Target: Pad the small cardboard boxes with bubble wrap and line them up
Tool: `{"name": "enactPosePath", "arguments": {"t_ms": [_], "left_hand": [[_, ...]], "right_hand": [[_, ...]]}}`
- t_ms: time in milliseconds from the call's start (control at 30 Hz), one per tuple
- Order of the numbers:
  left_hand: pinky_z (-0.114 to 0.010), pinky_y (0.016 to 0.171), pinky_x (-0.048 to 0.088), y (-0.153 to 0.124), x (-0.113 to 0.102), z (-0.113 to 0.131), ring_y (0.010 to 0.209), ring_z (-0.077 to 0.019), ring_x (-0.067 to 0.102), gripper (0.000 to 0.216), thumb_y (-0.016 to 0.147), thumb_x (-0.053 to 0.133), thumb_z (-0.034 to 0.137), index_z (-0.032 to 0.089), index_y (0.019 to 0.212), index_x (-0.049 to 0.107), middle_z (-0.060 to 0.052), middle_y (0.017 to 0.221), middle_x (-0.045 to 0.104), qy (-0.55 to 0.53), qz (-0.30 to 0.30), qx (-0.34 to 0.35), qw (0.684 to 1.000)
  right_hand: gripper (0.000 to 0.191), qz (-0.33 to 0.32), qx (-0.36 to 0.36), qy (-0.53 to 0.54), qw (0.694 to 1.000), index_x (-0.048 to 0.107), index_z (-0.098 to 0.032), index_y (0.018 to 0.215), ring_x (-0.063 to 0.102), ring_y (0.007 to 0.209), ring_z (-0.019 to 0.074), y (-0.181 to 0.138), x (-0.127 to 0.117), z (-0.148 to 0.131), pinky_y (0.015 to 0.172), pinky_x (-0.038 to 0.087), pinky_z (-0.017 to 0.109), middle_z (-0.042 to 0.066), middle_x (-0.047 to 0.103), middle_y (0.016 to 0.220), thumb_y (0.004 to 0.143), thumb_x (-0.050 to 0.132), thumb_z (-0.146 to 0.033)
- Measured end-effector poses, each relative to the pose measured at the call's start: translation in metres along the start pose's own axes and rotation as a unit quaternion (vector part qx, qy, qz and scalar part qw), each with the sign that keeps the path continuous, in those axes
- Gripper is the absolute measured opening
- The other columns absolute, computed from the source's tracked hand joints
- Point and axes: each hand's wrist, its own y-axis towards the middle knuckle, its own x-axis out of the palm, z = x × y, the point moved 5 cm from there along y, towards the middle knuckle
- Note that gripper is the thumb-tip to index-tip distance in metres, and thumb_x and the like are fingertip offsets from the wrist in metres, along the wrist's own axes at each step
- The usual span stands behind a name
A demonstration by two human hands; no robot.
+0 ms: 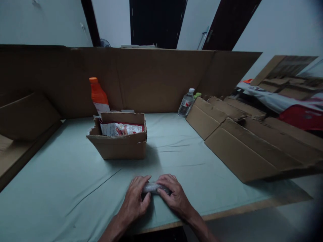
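Near the front edge of the table, a greyish, shiny rolled bundle (152, 188) lies crosswise between my two hands; it looks wrapped in clear plastic, and its exact kind is not plain. My left hand (137, 196) grips its left end, thumb in front and fingers behind. Around the right end, my right hand (174, 195) is closed, with the thumb pressed on the near side. Both ends of the bundle are hidden by the hands. Beyond them stands an open cardboard box (124, 148) holding a printed packet (121, 129).
An orange bottle (97, 94) stands behind the box. A clear water bottle (186, 103) is at the back right, beside cardboard boxes (237, 151) along the right side. A tall cardboard panel (161, 80) closes off the back; more cardboard (27, 116) is at left.
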Motion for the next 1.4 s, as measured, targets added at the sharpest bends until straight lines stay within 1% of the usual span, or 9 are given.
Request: {"name": "enactPosePath", "arguments": {"t_ms": [133, 333, 467, 600, 733, 900, 1133, 1300, 1400], "left_hand": [[-0.044, 0.096, 0.055, 0.012, -0.042, 0.003, 0.114, -0.0251, 0.061, 0.045, 0.087, 0.053, 0.014, 0.021, 0.131, 0.057, -0.013, 0.123, 0.064, 0.071, 0.079, 0.045, 0.993], [-0.043, 0.102, 0.053, 0.053, -0.129, 0.01, 0.123, -0.0247, 0.058, 0.039, 0.091, 0.056, 0.016, 0.022, 0.13, 0.058, -0.012, 0.133, 0.056, 0.199, 0.237, 0.066, 0.949], [-0.036, 0.091, 0.058, 0.068, -0.157, 0.023, 0.113, -0.0226, 0.062, 0.039, 0.089, 0.058, 0.013, 0.02, 0.127, 0.06, -0.011, 0.127, 0.058, 0.218, 0.319, 0.089, 0.918], [-0.032, 0.082, 0.058, 0.068, -0.162, 0.025, 0.111, -0.023, 0.063, 0.043, 0.084, 0.062, 0.01, 0.021, 0.126, 0.061, -0.011, 0.125, 0.059, 0.218, 0.378, 0.112, 0.893], [-0.032, 0.081, 0.058, 0.076, -0.166, 0.017, 0.116, -0.0253, 0.063, 0.049, 0.084, 0.061, 0.009, 0.018, 0.132, 0.058, -0.015, 0.139, 0.055, 0.241, 0.347, 0.093, 0.902], [-0.029, 0.083, 0.055, 0.068, -0.17, 0.012, 0.096, -0.0184, 0.065, 0.034, 0.085, 0.06, 0.007, 0.016, 0.117, 0.065, -0.009, 0.108, 0.064, 0.265, 0.362, 0.111, 0.887], [-0.025, 0.085, 0.052, 0.037, -0.149, -0.006, 0.094, -0.0149, 0.063, 0.027, 0.085, 0.061, 0.003, 0.018, 0.107, 0.067, -0.004, 0.101, 0.06, 0.23, 0.368, 0.116, 0.894], [-0.027, 0.094, 0.05, 0.035, -0.15, -0.006, 0.103, -0.0158, 0.063, 0.028, 0.087, 0.06, 0.002, 0.018, 0.109, 0.067, -0.006, 0.109, 0.061, 0.218, 0.358, 0.126, 0.899], [-0.029, 0.099, 0.05, 0.033, -0.148, -0.011, 0.109, -0.0172, 0.063, 0.031, 0.087, 0.059, 0.002, 0.019, 0.113, 0.066, -0.007, 0.114, 0.062, 0.21, 0.357, 0.137, 0.9]], "right_hand": [[0.015, 0.071, 0.043, -0.041, 0.996, 0.073, -0.025, 0.102, 0.066, 0.09, 0.0228, -0.004, -0.008, 0.009, 0.078, 0.053, 0.037, 0.006, 0.071, 0.095, 0.092, 0.062, -0.02], [0.015, 0.096, 0.068, -0.063, 0.991, 0.075, -0.025, 0.103, 0.066, 0.088, 0.0229, -0.006, -0.009, 0.02, 0.077, 0.053, 0.037, 0.005, 0.072, 0.093, 0.095, 0.062, -0.026], [0.014, 0.102, 0.068, -0.071, 0.99, 0.075, -0.024, 0.101, 0.068, 0.087, 0.0222, -0.004, -0.01, 0.021, 0.077, 0.053, 0.035, 0.005, 0.074, 0.093, 0.095, 0.063, -0.028], [0.014, 0.111, 0.073, -0.072, 0.989, 0.075, -0.024, 0.099, 0.069, 0.087, 0.0211, -0.001, -0.012, 0.019, 0.076, 0.053, 0.032, 0.004, 0.075, 0.093, 0.095, 0.064, -0.03], [0.013, 0.107, 0.079, -0.064, 0.989, 0.076, -0.024, 0.098, 0.069, 0.086, 0.0206, 0.0, -0.012, 0.021, 0.077, 0.053, 0.032, 0.003, 0.075, 0.091, 0.094, 0.065, -0.029], [0.013, 0.116, 0.085, -0.055, 0.988, 0.077, -0.023, 0.096, 0.07, 0.085, 0.0215, -0.001, -0.011, 0.025, 0.077, 0.054, 0.032, 0.005, 0.076, 0.09, 0.093, 0.066, -0.029], [0.017, 0.133, 0.142, 0.01, 0.981, 0.078, -0.022, 0.093, 0.071, 0.082, 0.0208, -0.001, -0.015, 0.027, 0.075, 0.056, 0.031, 0.005, 0.076, 0.089, 0.091, 0.067, -0.035], [0.025, 0.223, 0.213, 0.073, 0.948, 0.076, -0.019, 0.09, 0.072, 0.077, 0.0209, 0.007, -0.041, 0.018, 0.069, 0.058, 0.028, 0.006, 0.077, 0.085, 0.084, 0.074, -0.042], [0.022, 0.272, 0.158, 0.086, 0.945, 0.076, -0.019, 0.093, 0.072, 0.082, 0.0212, 0.032, -0.067, -0.01, 0.07, 0.058, 0.028, 0.006, 0.077, 0.089, 0.083, 0.076, -0.038]]}}
